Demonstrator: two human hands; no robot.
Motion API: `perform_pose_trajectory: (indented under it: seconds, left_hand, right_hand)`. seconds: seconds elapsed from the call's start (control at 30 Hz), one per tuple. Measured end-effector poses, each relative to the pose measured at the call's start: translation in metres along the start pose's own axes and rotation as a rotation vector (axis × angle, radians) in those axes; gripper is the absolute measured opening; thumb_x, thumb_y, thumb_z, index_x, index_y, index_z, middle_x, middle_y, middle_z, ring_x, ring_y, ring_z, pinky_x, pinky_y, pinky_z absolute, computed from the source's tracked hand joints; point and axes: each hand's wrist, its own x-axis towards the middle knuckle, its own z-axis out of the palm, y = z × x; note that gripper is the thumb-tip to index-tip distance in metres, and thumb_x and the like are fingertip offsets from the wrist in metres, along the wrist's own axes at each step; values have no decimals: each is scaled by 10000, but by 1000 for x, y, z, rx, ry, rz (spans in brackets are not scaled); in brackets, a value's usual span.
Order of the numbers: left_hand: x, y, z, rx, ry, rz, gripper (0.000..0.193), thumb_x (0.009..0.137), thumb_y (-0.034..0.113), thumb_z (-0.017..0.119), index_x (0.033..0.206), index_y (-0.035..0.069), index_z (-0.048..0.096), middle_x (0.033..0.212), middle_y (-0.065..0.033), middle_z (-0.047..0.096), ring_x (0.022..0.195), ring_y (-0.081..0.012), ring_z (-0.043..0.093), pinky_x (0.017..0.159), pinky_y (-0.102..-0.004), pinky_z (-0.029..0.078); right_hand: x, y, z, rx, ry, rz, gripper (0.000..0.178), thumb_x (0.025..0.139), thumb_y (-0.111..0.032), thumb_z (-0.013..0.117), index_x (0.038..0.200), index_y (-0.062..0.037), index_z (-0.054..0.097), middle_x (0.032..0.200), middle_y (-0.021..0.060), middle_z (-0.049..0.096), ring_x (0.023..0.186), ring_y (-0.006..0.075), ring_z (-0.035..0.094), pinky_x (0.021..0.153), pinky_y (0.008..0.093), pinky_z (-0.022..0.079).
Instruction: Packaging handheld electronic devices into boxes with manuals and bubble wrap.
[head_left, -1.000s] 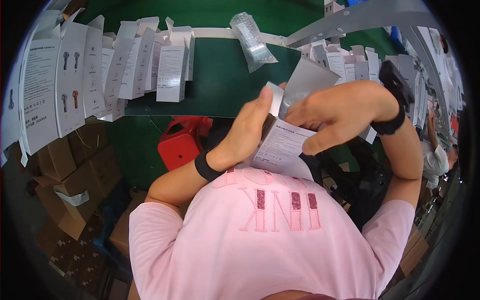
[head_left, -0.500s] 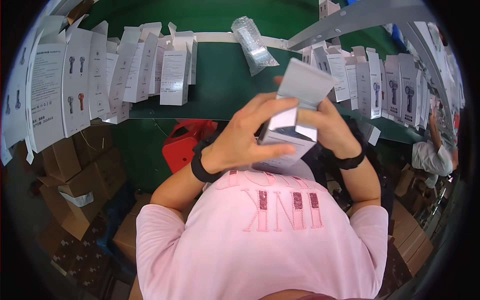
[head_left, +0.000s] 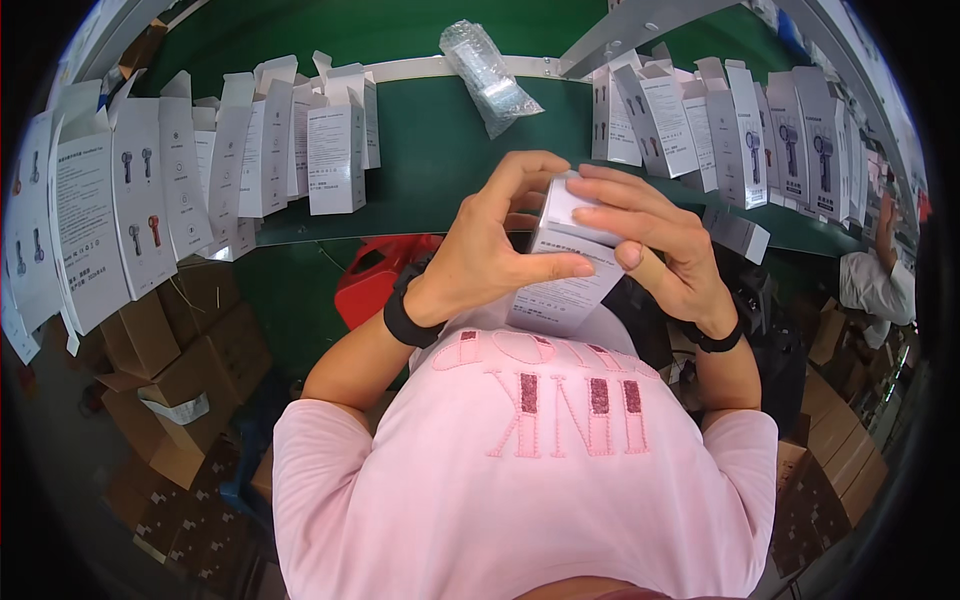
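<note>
A white printed cardboard box [head_left: 572,278] stands tilted close to my chest, its top flap [head_left: 566,205] lying down over the end. My left hand [head_left: 500,232] grips the box from the left, thumb across the printed face and fingers behind. On the right, my right hand [head_left: 655,235] has its fingers laid across the top flap and its thumb against the near edge. What the box holds inside is hidden. Beyond my hands, a bubble-wrapped item [head_left: 488,78] lies on the green table [head_left: 420,150].
Rows of upright white boxes with raised flaps stand at the left [head_left: 140,190] and right [head_left: 740,130]. A metal frame bar [head_left: 640,35] slants over the far right. Below the table are a red stool [head_left: 375,275] and brown cartons [head_left: 190,360]. At far right, another person's sleeve [head_left: 872,285] shows.
The box's raised lid flap has come down over its top. My right hand has moved from beside the opening onto the flap. The view has shifted slightly.
</note>
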Motion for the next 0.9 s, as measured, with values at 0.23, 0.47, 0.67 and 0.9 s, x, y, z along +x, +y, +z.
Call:
perform_pose_trajectory:
  seconds: [0.23,0.47,0.67,0.9]
  left_hand:
    - [22,-16,8,54,-43,122,696,689,230,870,1250,72,489,1092,-110,636,978,-206,648,843,-336,525]
    - [31,-20,26,-1,-127,-14,631,732,187,841,1244,58,496,1131,-94,606,994,-178,628,848,-312,520]
    - [50,-6,34,122,-391,-83,659,873,162,690,1438,39,375,1338,-109,511,1196,-211,531,1000,-374,439]
    - [79,-21,39,-30,-498,-303,700,873,157,694,1465,55,336,1390,-140,460,1205,-241,519,1000,-363,433]
  right_hand:
    - [-10,0,-4,-27,37,131,338,948,-182,550,1230,-7,613,1347,190,536,1319,366,430,1058,419,362]
    - [-30,-2,-21,-100,104,164,377,818,-118,711,1187,-73,651,1393,198,452,1285,378,459,1042,430,383]
    - [-60,12,-15,-145,235,189,396,818,-115,706,1210,-106,650,1448,209,391,1308,353,441,1053,420,383]
    - [-82,32,-7,404,643,456,592,769,-140,776,1300,-43,533,1333,130,487,1217,245,489,998,362,420]
